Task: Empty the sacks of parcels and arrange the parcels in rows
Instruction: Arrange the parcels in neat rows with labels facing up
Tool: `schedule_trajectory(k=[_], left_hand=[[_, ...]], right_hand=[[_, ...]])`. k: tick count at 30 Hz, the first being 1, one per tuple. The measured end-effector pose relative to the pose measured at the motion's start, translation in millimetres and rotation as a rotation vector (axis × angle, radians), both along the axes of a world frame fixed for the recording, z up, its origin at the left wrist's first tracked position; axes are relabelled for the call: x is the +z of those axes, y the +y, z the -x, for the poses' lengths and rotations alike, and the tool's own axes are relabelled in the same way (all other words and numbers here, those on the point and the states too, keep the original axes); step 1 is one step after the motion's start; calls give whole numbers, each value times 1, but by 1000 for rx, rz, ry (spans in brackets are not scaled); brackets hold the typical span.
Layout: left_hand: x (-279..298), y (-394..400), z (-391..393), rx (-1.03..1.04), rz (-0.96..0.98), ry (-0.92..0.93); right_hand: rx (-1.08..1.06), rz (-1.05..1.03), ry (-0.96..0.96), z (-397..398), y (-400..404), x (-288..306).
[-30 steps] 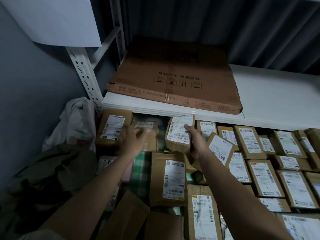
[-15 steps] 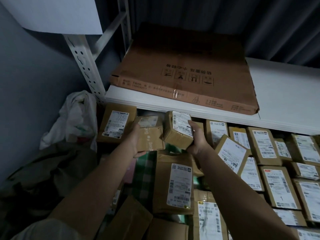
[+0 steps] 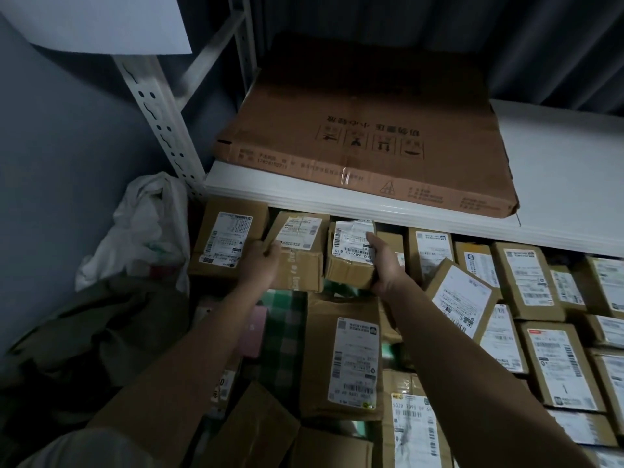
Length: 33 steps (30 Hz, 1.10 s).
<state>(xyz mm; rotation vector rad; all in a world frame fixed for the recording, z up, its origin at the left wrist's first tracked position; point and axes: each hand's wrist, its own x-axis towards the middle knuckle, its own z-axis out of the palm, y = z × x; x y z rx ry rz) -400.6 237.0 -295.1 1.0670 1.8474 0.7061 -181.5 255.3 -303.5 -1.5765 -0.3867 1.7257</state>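
Note:
Brown cardboard parcels with white labels lie packed under a white shelf. My left hand (image 3: 260, 265) grips the left side of a small brown parcel (image 3: 300, 255) at the back row. My right hand (image 3: 385, 265) grips a second small parcel (image 3: 347, 255) with a crumpled label, right beside the first. Left of them sits a larger labelled parcel (image 3: 226, 244). Rows of parcels (image 3: 526, 282) stretch to the right. A long upright parcel (image 3: 347, 356) lies between my forearms. A dark green sack (image 3: 84, 336) slumps at the left.
The white shelf board (image 3: 388, 211) overhangs the back row, with a big flat carton (image 3: 368, 130) on top. A white perforated rack post (image 3: 158, 116) stands at the left. A white plastic bag (image 3: 148, 228) lies against the grey wall. Green checked cloth (image 3: 283, 332) shows under the parcels.
Both hands have pushed their parcels further back under the shelf edge. The right-hand parcel has turned so its label faces up, and it now sits close to the left-hand parcel.

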Motion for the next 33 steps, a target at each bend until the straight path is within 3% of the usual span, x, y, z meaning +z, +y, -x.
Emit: schedule_trajectory(k=[5, 10, 17, 22, 24, 28, 33], left_hand=[[-5, 0, 1, -18, -33, 108], [-1, 0, -2, -228, -95, 691], [-10, 5, -1, -477, -64, 686], [-16, 0, 3, -465, -87, 581], [-19, -8, 3, -496, -109, 641], [-27, -12, 0, -671, -84, 975], [-21, 0, -13, -694, -39, 1039]], right_hand=[[22, 16, -43, 10, 1, 2], [29, 9, -81, 14, 3, 0], [16, 36, -71, 14, 4, -12], [69, 35, -79, 20, 6, -19], [95, 22, -87, 22, 6, -23], [106, 51, -140, 23, 5, -33], [203, -27, -361, 18, 5, -27]])
